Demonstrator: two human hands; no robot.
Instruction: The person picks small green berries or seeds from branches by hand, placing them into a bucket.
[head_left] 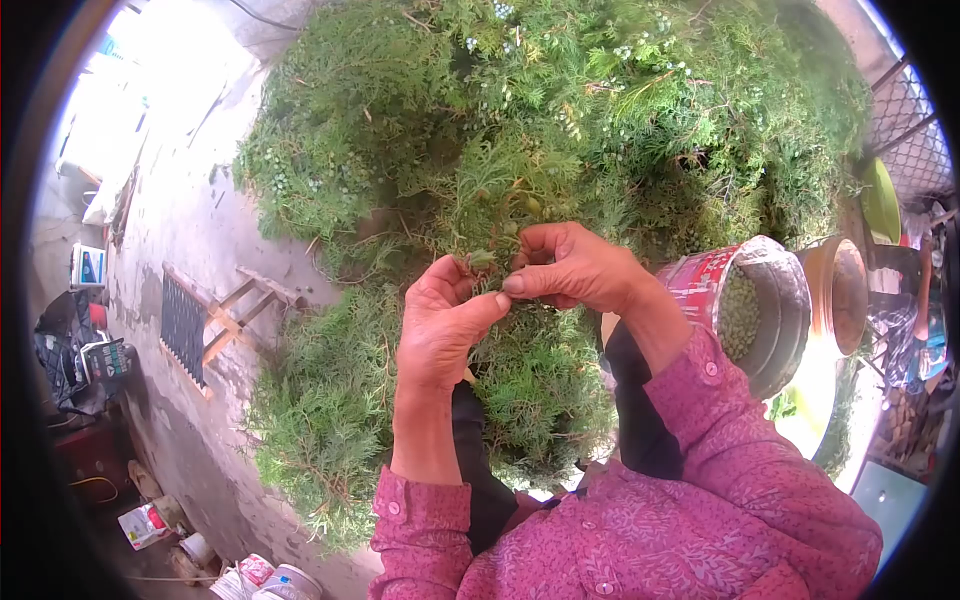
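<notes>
Sleeves in pink print sit nearest the camera. Left hand and right hand meet fingertip to fingertip, both closed in a pinch on a small green sprig, held against the heap of cut evergreen branches right behind them. Red tin is just beside the right wrist, mouth tilted toward the camera, with small green berries inside. Brown clay pot is just beyond the tin. Wooden stool stands left of the heap on concrete ground. Wire fence is at far right.
</notes>
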